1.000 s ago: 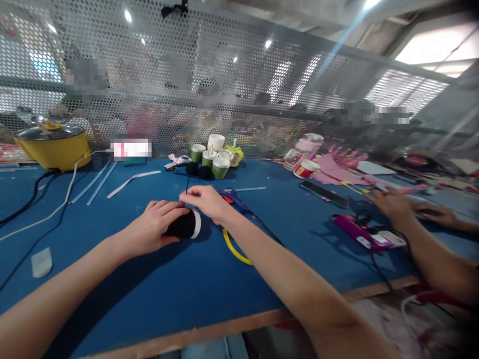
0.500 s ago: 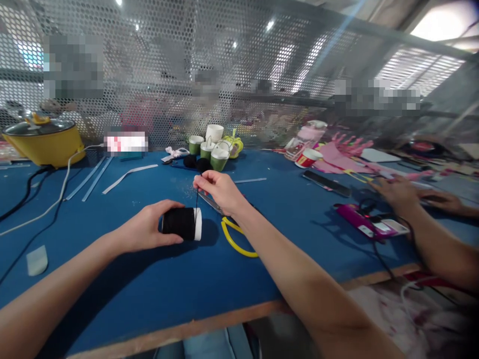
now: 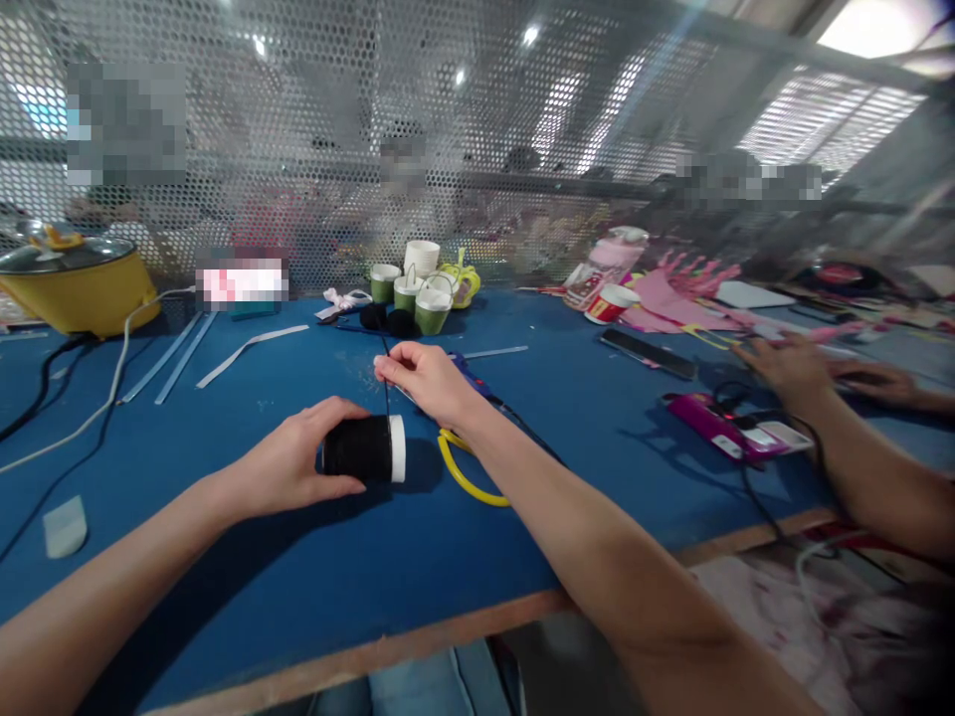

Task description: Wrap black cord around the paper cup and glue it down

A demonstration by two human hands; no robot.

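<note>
My left hand [image 3: 294,457] grips a white paper cup [image 3: 398,449] that lies on its side, its wall wrapped in black cord. The bare white rim faces right. A strand of black cord [image 3: 387,398] rises from near the rim to my right hand [image 3: 425,378], pinched between thumb and fingertips. Under my right hand lie scissors with yellow handles [image 3: 467,487], their blades mostly covered. Just behind it a blue tool with a black cable [image 3: 469,373] is partly hidden. Two black balls [image 3: 401,323] sit farther back on the blue table [image 3: 298,597].
Small green-wrapped cups [image 3: 433,312] stand at the back. A yellow pot [image 3: 90,288] and pale strips [image 3: 250,353] are on the left. To the right lie a phone [image 3: 648,353], a purple power strip [image 3: 716,428] and a red cup [image 3: 611,304]. Another person's hand [image 3: 787,373] works there.
My right hand has shifted slightly left with the strand, uncovering more of the blue tool. My left hand keeps the cup in nearly the same place. The view has moved slightly.
</note>
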